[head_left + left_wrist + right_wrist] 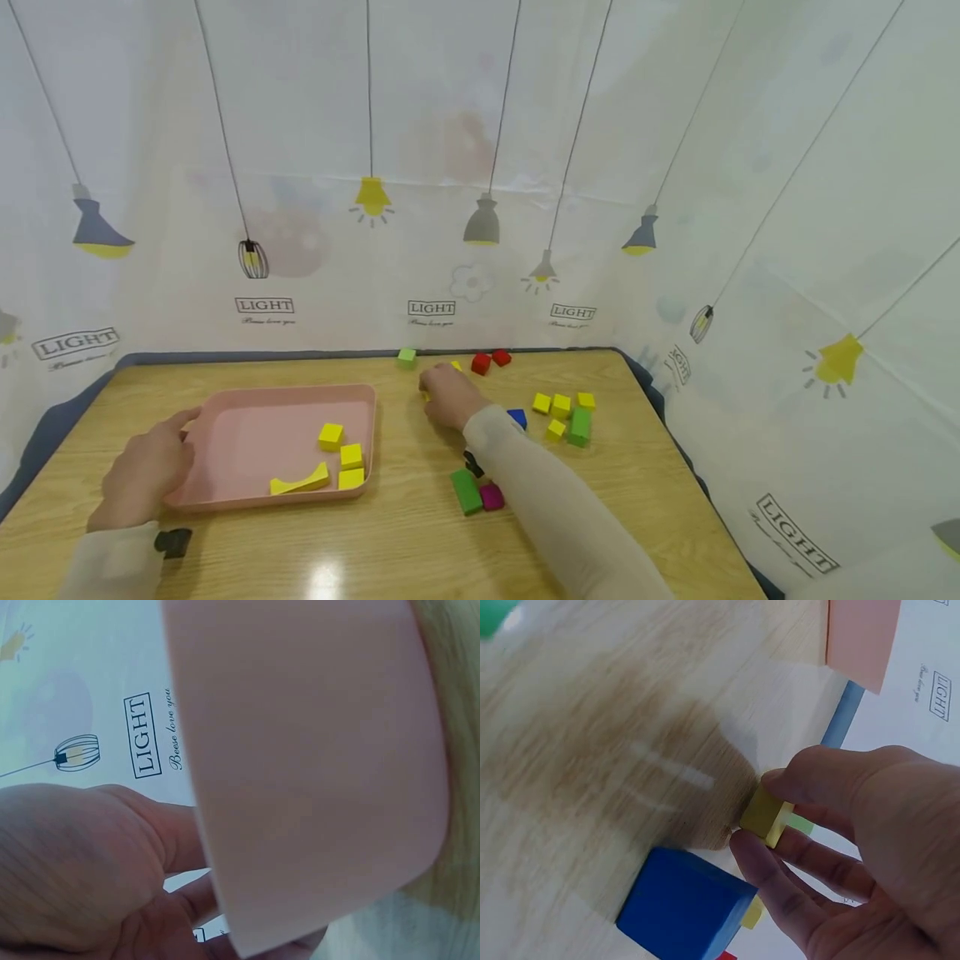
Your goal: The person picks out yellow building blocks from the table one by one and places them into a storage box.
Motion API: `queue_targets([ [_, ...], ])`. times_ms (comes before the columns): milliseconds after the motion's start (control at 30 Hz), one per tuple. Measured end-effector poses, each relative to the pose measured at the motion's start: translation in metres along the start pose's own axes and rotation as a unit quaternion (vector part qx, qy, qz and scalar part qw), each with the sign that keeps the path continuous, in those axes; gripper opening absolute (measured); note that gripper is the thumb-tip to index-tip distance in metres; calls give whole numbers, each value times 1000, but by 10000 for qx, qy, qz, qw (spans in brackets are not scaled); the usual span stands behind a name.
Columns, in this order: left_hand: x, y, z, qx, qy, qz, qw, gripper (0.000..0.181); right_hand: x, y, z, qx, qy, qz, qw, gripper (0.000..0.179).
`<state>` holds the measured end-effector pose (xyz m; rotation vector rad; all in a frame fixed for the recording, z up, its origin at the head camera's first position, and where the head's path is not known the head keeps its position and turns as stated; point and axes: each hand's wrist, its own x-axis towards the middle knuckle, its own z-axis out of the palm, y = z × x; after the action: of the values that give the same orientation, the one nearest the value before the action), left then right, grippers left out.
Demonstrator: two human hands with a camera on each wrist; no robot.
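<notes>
My left hand [150, 467] grips the left rim of a pink tray [258, 505]. In the left wrist view the tray's wall [307, 772] hides part of the fingers. Inside the tray lie a yellow arch block [300, 482] and three yellow cubes [331, 437] near its right side. Right of the tray, my right hand [452, 397] reaches toward the back of the table. Between thumb and fingertips it pinches a small yellow cube [766, 815], close to the tabletop. A blue block [682, 904] sits beside that hand, with another yellow block [752, 913] partly hidden behind it.
At the back stand a light green cube [407, 358] and two red blocks [481, 363]. Several yellow cubes [560, 406] and a green block [580, 427] lie to the right. Nearer are another green block [467, 492] and a magenta block [492, 497]. A printed curtain [337, 267] borders the table.
</notes>
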<state>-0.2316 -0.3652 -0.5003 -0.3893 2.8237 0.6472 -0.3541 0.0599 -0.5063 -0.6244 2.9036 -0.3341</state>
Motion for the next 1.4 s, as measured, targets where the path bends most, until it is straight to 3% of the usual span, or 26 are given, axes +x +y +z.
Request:
queue_targets([
  [333,-8,5,-6,-3,-47,95,9999,68,-10,-12,-7,403,75,-75,9991,34],
  [667,-13,9,-5,-49,-155,-129,9998,66,-20,-37,-10,435,229,-449,9978,36],
  [1400,-7,7,-3,14,-116,-133,9998,67,-34,-96,-6,373,187,-1226,9916,36],
])
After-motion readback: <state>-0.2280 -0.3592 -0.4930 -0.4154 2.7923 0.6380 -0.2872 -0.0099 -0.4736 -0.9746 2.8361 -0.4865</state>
